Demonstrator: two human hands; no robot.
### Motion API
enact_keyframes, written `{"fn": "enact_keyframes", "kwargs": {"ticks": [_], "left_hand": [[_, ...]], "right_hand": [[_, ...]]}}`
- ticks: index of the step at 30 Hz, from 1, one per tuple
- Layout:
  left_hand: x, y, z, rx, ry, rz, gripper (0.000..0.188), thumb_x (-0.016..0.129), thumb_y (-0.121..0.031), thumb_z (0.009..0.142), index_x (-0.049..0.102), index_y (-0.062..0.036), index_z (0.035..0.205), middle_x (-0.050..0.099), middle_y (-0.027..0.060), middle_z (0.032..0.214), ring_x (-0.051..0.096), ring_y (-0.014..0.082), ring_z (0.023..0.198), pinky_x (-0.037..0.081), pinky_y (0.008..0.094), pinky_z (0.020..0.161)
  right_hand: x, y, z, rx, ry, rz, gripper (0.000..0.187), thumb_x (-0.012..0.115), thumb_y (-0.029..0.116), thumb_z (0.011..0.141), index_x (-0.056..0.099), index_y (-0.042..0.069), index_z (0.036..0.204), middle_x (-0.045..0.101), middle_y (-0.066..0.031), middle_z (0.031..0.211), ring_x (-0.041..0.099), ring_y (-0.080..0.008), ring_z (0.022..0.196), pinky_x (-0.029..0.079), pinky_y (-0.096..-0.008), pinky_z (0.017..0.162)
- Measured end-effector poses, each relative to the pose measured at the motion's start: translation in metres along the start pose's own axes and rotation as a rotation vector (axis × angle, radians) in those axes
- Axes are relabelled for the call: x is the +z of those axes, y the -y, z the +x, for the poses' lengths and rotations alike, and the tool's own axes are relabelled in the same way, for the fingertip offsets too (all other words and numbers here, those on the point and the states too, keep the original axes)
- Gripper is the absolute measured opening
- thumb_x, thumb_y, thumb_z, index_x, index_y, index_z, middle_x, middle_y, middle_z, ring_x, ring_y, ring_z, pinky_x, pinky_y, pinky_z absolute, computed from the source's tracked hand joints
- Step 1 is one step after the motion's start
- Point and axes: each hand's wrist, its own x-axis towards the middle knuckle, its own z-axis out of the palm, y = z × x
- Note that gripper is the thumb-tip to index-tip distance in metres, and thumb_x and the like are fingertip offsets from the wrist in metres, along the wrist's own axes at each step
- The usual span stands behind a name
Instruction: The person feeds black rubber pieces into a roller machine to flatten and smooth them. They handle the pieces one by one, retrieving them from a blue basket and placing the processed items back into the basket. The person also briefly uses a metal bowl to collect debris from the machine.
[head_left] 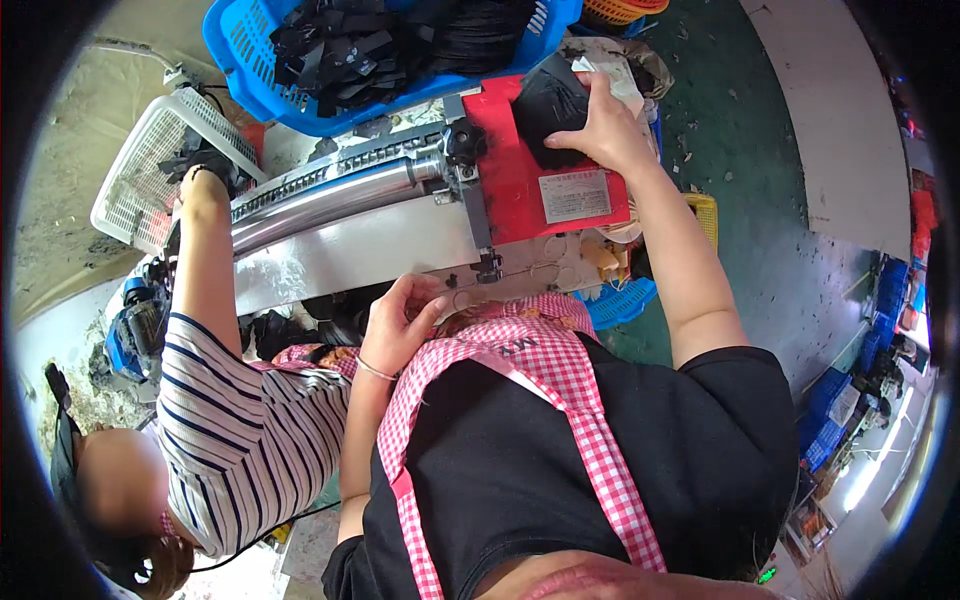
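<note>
My right hand (605, 125) grips a stack of black flat pieces (548, 110), thumb on the near side, over the red end housing (490, 150) of a roller machine. The pieces look like thin sheet material; their exact kind I cannot make out. In front of my apron (530, 345), my left hand (395, 325) is held with its thumb apart from loosely bent fingers, and nothing shows in it. Beside it lies the machine's pale front plate (370, 260), below a shiny metal roller (330, 205). A black knob (465, 143) sits between roller and housing.
A blue basket (235, 60) heaped with black pieces stands behind the machine. At the left, a co-worker in a striped top (245, 430) reaches into a white basket (125, 190) of black scraps. Scissors (545, 275) and a small blue basket (620, 305) are near the housing.
</note>
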Motion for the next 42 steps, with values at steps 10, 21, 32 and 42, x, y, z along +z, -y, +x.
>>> {"fn": "enact_keyframes", "kwargs": {"ticks": [10, 21, 32, 42], "left_hand": [[0.0, -0.005, 0.017, 0.037, 0.049, 0.006, 0.026, 0.072, -0.012, 0.094, 0.064, 0.0018, 0.114, 0.069, 0.0041, 0.087, 0.063, 0.0069, 0.076, 0.052, 0.0242, 0.069], [0.004, -0.007, 0.032, 0.086, 0.036, 0.013, 0.028, 0.074, -0.017, 0.092, 0.065, 0.0012, 0.111, 0.073, 0.0099, 0.086, 0.07, 0.0148, 0.072, 0.055, 0.0282, 0.069], [-0.001, 0.003, 0.016, 0.02, 0.047, -0.055, 0.026, 0.072, -0.013, 0.093, 0.064, 0.0012, 0.114, 0.071, 0.0061, 0.089, 0.067, 0.0109, 0.081, 0.055, 0.0273, 0.077], [-0.003, 0.001, 0.015, 0.069, 0.029, -0.034, 0.027, 0.073, -0.014, 0.093, 0.062, 0.0013, 0.113, 0.071, 0.0081, 0.09, 0.067, 0.0113, 0.08, 0.055, 0.0273, 0.075]], "right_hand": [[-0.004, 0.019, -0.053, -0.444, -0.287, -0.029, 0.026, 0.074, 0.013, 0.084, 0.057, 0.013, 0.104, 0.072, -0.0031, 0.108, 0.069, -0.0255, 0.104, 0.04, -0.0405, 0.096], [-0.036, 0.018, -0.045, -0.855, -0.691, -0.286, 0.007, 0.059, 0.022, 0.096, 0.054, 0.027, 0.095, 0.071, 0.0072, 0.123, 0.06, -0.0145, 0.12, 0.032, -0.0366, 0.106], [-0.036, 0.036, -0.043, -0.892, -0.661, -0.356, 0.006, 0.059, 0.023, 0.094, 0.059, 0.029, 0.097, 0.07, 0.0082, 0.126, 0.059, -0.0137, 0.117, 0.036, -0.0316, 0.096], [-0.015, 0.055, 0.043, -0.273, -0.33, 0.722, 0.043, 0.076, 0.015, 0.09, 0.055, -0.001, 0.124, 0.068, -0.0157, 0.117, 0.065, -0.0268, 0.109, 0.048, -0.0358, 0.097]]}}
